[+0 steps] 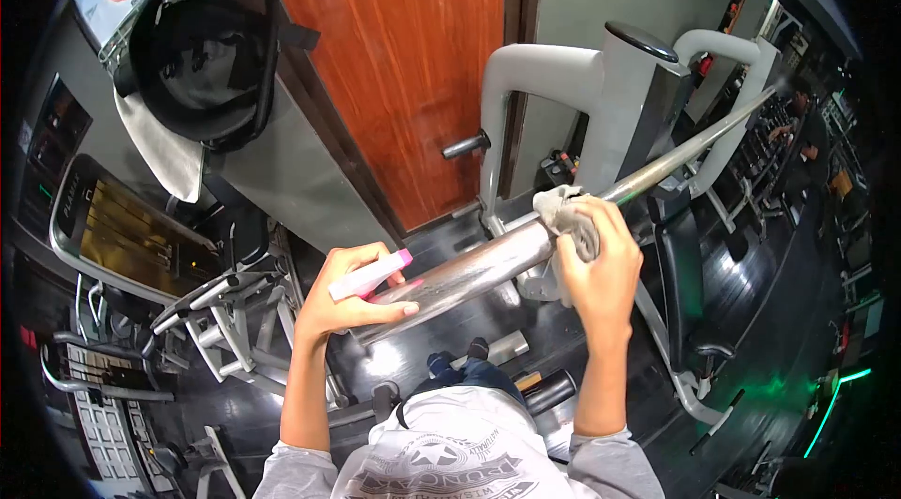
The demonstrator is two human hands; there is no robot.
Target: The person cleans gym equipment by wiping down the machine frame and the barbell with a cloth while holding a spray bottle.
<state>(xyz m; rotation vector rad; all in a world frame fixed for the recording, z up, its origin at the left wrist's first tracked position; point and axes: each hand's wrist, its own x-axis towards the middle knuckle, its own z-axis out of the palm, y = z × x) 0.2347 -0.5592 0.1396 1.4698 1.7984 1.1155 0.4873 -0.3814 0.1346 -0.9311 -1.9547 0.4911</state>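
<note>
A metal barbell [469, 276] runs diagonally across my view, its thick sleeve toward me and its thinner shaft reaching to the upper right. My right hand [603, 260] is closed on a crumpled grey cloth [563, 210], which lies against the bar where sleeve meets shaft. Near the sleeve's left end, my left hand [328, 294] grips a spray bottle with a white and pink head [371, 276]. Most of the bottle is hidden by the hand and bar. The left thumb lies at the sleeve; whether it touches the metal I cannot tell.
A grey machine frame [544, 72] stands beyond the bar, before a reddish wooden door [394, 48]. A black bench pad [680, 274] is at the right. Weight machines [235, 311] fill the left. A black bag-like item [202, 58] hangs at upper left.
</note>
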